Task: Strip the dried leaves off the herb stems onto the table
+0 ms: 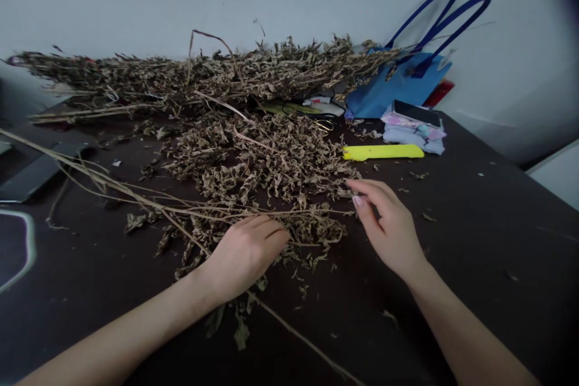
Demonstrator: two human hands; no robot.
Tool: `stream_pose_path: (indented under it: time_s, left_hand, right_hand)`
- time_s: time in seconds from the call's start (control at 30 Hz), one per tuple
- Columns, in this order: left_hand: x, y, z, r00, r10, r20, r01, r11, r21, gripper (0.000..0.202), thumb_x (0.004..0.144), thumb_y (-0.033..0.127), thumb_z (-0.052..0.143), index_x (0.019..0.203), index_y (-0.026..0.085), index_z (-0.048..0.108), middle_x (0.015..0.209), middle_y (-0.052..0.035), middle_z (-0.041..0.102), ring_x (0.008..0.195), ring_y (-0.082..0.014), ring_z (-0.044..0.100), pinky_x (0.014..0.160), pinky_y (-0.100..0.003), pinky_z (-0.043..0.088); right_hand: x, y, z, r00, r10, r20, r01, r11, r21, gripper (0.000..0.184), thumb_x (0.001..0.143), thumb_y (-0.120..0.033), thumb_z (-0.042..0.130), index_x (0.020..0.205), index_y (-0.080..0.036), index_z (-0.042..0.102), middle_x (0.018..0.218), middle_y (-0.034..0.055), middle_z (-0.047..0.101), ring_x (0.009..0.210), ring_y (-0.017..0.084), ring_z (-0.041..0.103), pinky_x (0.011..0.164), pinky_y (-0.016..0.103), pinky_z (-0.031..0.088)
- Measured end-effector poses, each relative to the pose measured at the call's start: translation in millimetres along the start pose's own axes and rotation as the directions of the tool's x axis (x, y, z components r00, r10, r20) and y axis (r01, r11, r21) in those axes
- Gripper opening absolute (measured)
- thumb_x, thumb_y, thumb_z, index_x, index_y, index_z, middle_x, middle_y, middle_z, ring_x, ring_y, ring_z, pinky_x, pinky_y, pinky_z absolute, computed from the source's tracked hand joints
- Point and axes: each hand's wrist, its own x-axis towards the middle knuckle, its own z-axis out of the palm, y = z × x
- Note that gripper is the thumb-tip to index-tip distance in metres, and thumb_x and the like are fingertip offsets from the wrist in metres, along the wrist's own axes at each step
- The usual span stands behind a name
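Observation:
My left hand is closed around several long, thin dried stems. They reach from the far left edge across the table, and their bare ends come out near my right hand. A heap of crumpled dried leaves spreads behind and beneath the left hand. At the heap's right edge is my right hand, thumb and fingers slightly parted, the fingertips close to some leaf bits. One more stem runs from under my left hand toward the front edge, with a few greener leaves beside it.
A large bundle of dried plants lies along the wall. To its right are a blue bag, a phone on folded cloth, a yellow strip-like object and scissors handles. A dark flat object lies left.

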Motion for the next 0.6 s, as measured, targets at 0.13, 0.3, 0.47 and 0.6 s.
stream_pose_path:
  time_s: [0.13,0.3,0.47,0.6]
  left_hand:
    - [0,-4,-14.5,0.991,0.019,-0.129,-0.026,0.998,-0.055,0.015,0.086,0.014,0.05,0.098,0.016,0.06,0.087,-0.004,0.066,0.083,-0.0152,0.061,0.076,-0.028,0.05]
    - [-1,-32,-44.4,0.945,-0.202,-0.258,0.202,0.979,-0.028,0.015,0.086,0.017,0.051,0.097,0.016,0.061,0.091,-0.0043,0.066,0.084,-0.0138,0.061,0.076,-0.025,0.049]
    - [-6,-63,-58.0,0.913,-0.405,-0.048,0.407,0.911,0.061,0.021,0.086,0.027,0.045,0.089,0.019,0.064,0.091,-0.0044,0.066,0.086,-0.0195,0.061,0.075,-0.031,0.048]
    - [-10,-72,-60.5,0.879,-0.463,0.117,0.459,0.886,0.06,0.022,0.084,0.026,0.043,0.087,0.021,0.064,0.091,-0.0022,0.066,0.083,-0.0178,0.061,0.075,-0.029,0.046]
  right_hand:
    - [-3,-7,2,0.995,-0.034,0.088,0.029,0.998,0.063,0.025,0.09,-0.023,0.042,0.11,-0.023,0.056,0.111,0.0067,0.057,0.105,0.021,0.054,0.09,0.036,0.044]
    - [-8,-9,9,0.977,-0.07,0.204,0.058,0.996,0.066,0.023,0.089,-0.022,0.044,0.108,-0.023,0.057,0.105,0.0065,0.059,0.101,0.02,0.054,0.086,0.036,0.046]
    - [-12,-7,17,0.959,-0.102,0.265,0.093,0.995,0.045,0.023,0.088,-0.022,0.047,0.109,-0.02,0.055,0.1,0.0074,0.059,0.097,0.021,0.053,0.081,0.036,0.047]
    - [-13,-7,19,0.955,-0.118,0.271,0.113,0.993,0.035,0.016,0.087,-0.02,0.049,0.1,-0.019,0.059,0.096,0.0071,0.059,0.093,0.02,0.054,0.08,0.035,0.046]
